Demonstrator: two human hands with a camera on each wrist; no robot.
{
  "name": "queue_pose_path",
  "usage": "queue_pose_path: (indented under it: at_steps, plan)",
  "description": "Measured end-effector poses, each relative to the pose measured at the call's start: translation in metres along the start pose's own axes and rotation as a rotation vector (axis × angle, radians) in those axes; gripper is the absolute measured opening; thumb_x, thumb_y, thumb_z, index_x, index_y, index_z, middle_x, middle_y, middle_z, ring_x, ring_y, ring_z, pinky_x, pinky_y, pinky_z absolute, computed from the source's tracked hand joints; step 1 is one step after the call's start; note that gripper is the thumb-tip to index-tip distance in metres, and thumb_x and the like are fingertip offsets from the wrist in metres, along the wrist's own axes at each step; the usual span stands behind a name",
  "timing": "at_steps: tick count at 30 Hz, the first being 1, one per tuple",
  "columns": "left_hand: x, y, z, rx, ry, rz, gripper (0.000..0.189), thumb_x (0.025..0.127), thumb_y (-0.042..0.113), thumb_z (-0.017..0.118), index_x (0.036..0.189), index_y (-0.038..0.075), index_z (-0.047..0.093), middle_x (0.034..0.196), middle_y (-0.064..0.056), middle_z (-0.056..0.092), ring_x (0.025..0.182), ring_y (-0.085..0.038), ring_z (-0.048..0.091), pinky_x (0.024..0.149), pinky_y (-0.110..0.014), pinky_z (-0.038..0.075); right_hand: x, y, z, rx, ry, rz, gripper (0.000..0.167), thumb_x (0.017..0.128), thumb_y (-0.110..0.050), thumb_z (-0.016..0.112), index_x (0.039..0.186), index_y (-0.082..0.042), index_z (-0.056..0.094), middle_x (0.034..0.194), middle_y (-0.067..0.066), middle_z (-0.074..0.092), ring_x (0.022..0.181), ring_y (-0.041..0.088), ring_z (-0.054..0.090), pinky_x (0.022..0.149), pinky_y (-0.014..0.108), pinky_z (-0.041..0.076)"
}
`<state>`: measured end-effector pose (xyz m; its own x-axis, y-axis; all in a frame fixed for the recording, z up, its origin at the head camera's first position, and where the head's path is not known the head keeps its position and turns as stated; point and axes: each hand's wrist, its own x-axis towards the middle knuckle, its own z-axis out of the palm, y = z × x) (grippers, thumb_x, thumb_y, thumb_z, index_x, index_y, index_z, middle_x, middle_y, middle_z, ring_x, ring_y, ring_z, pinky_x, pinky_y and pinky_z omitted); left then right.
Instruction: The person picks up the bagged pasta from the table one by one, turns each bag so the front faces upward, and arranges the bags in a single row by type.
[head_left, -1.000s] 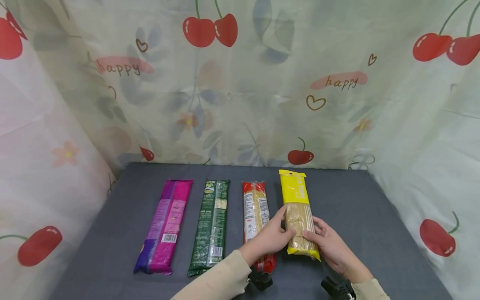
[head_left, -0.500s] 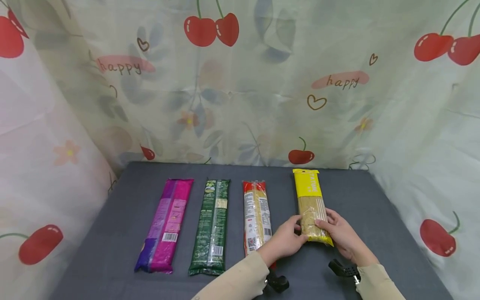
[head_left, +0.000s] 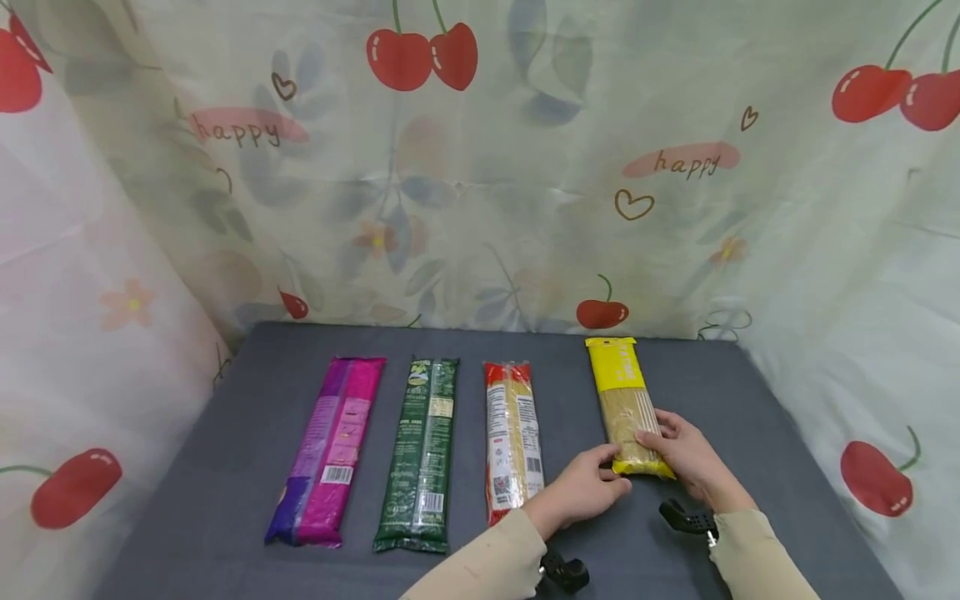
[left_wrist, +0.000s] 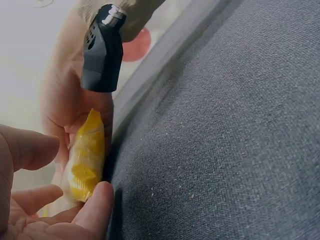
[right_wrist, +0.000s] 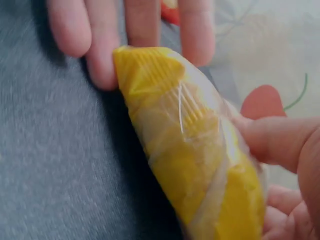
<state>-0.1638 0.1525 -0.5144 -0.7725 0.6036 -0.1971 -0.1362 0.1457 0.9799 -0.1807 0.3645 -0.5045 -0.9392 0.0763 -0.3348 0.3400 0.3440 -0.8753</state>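
A yellow pack of spaghetti (head_left: 627,400) with a see-through middle lies at the right of the grey table, tilted slightly. My right hand (head_left: 693,458) holds it by its near right side, thumb on top and the other fingers along the edge and partly hidden. Beside its near left corner is my left hand (head_left: 585,490), fingers loosely bent and fingertips right at the yellow end. In the left wrist view, the thumb (left_wrist: 32,149) stands apart from the pack. The right wrist view shows the crimped yellow end (right_wrist: 150,70) close up, left fingertips behind it.
Left of the yellow pack lie a red-ended spaghetti pack (head_left: 513,442), a dark green pack (head_left: 416,454) and a pink and purple pack (head_left: 330,454), in a row. My left forearm crosses near the red one's lower end. A cherry-print curtain (head_left: 465,208) encloses the table (head_left: 225,500).
The yellow pack has moved right, away from the red-ended one, with both hands following it. My left hand has come off the pack's side to its near corner. The other packs stay put.
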Motion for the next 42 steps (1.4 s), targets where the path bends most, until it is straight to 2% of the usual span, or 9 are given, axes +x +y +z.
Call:
queue_pose_path:
  at_steps: [4,9,13,18,22,25,28,35,42]
  plan:
    - [-0.003,0.003,-0.001,0.007,-0.003,0.002,0.056,0.092,0.015,0.065,0.145,0.013,0.044,0.138,-0.003,0.051,0.114,-0.014,0.058,0.087,-0.027,0.051,-0.006,-0.004,0.003,-0.151,0.053,-0.032,0.078,0.094,-0.04,0.063,0.149,0.0,0.026,0.131,0.026,0.053,0.093,0.023,0.062,0.074,0.034,0.052]
    - [-0.01,0.005,-0.005,0.005,-0.008,-0.029,0.05,0.093,0.015,0.065,0.141,0.011,0.049,0.131,-0.004,0.056,0.111,-0.014,0.059,0.087,-0.03,0.051,-0.015,-0.005,0.004,-0.246,0.095,-0.041,0.079,0.094,-0.045,0.06,0.148,0.002,0.026,0.134,0.029,0.048,0.1,0.028,0.06,0.077,0.034,0.052]
    - [-0.019,0.007,-0.015,0.05,-0.017,-0.039,0.044,0.093,0.016,0.064,0.136,0.01,0.054,0.127,-0.004,0.059,0.103,-0.011,0.061,0.083,-0.03,0.052,-0.021,-0.006,0.003,-0.306,0.142,-0.053,0.082,0.094,-0.048,0.058,0.149,0.003,0.025,0.137,0.032,0.043,0.112,0.037,0.054,0.085,0.043,0.05]
    - [-0.032,0.014,-0.034,0.017,-0.006,-0.025,0.041,0.095,0.015,0.062,0.135,0.01,0.054,0.126,-0.005,0.06,0.095,-0.017,0.065,0.077,-0.032,0.053,-0.025,-0.015,0.005,-0.408,0.221,-0.115,0.085,0.094,-0.051,0.055,0.15,0.003,0.021,0.14,0.033,0.038,0.123,0.046,0.044,0.093,0.057,0.042]
    - [-0.041,0.017,-0.051,0.051,0.028,0.039,0.043,0.095,0.017,0.063,0.136,0.014,0.053,0.13,-0.005,0.057,0.099,-0.014,0.064,0.078,-0.031,0.054,-0.027,-0.026,0.014,-0.393,0.252,-0.187,0.088,0.093,-0.054,0.055,0.152,-0.001,0.018,0.142,0.029,0.038,0.124,0.044,0.042,0.094,0.059,0.041]
    - [-0.046,0.017,-0.069,0.097,0.079,0.09,0.045,0.094,0.022,0.065,0.137,0.019,0.052,0.132,-0.002,0.055,0.105,-0.011,0.061,0.081,-0.031,0.053,-0.03,-0.031,0.024,-0.343,0.235,-0.226,0.089,0.091,-0.057,0.057,0.153,-0.004,0.019,0.141,0.024,0.041,0.123,0.039,0.044,0.094,0.056,0.042]
    - [-0.05,0.016,-0.088,0.125,0.121,0.112,0.048,0.093,0.029,0.066,0.138,0.022,0.051,0.132,-0.001,0.054,0.109,-0.014,0.059,0.083,-0.034,0.053,-0.033,-0.035,0.036,-0.308,0.208,-0.249,0.088,0.089,-0.058,0.058,0.152,-0.007,0.023,0.138,0.019,0.045,0.12,0.035,0.047,0.093,0.053,0.044]
    - [-0.061,0.014,-0.129,0.169,0.187,0.123,0.062,0.091,0.036,0.067,0.144,0.013,0.044,0.136,-0.012,0.051,0.113,-0.023,0.058,0.084,-0.04,0.053,-0.037,-0.04,0.066,-0.269,0.161,-0.259,0.087,0.086,-0.058,0.063,0.149,-0.009,0.029,0.134,0.016,0.05,0.115,0.029,0.052,0.093,0.046,0.047]
    - [-0.069,0.01,-0.146,0.193,0.29,0.073,0.068,0.089,0.037,0.071,0.145,0.012,0.043,0.137,-0.013,0.049,0.111,-0.023,0.058,0.081,-0.041,0.053,-0.043,-0.042,0.095,-0.272,0.132,-0.236,0.085,0.082,-0.061,0.066,0.146,-0.013,0.036,0.13,0.013,0.055,0.107,0.024,0.056,0.087,0.041,0.051]
